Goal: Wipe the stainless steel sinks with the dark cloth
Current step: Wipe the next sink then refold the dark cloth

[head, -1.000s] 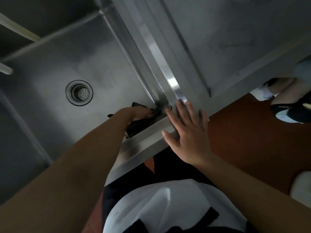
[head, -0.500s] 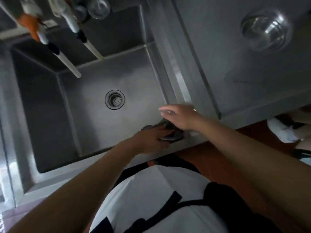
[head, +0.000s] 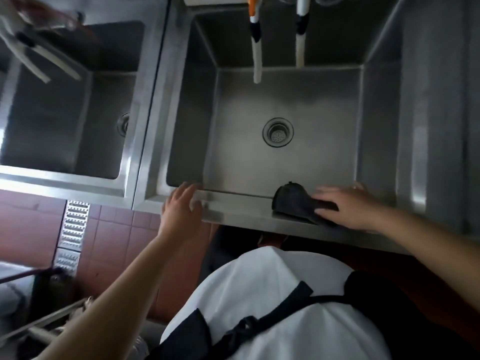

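Observation:
A deep stainless steel sink [head: 374, 141] fills the middle of the view, with a round drain [head: 278, 132] in its floor. The dark cloth [head: 293, 201] lies on the sink's front rim, at the right. My right hand [head: 348, 206] presses flat on the cloth's right part, fingers pointing left. My left hand [head: 181, 206] rests with fingers spread on the front rim near the sink's left corner and holds nothing. A second steel sink [head: 59, 120] lies to the left.
Two white faucet spouts [head: 257, 58] hang over the back of the middle sink, and more spouts [head: 44, 61] over the left one. Red floor tiles with a metal drain grate [head: 72, 229] lie at the lower left. My white shirt and dark apron fill the bottom.
The view swung left and now shows the whole sink. The cloth passed from my left hand to my right. My left hand moved left along the front rim.

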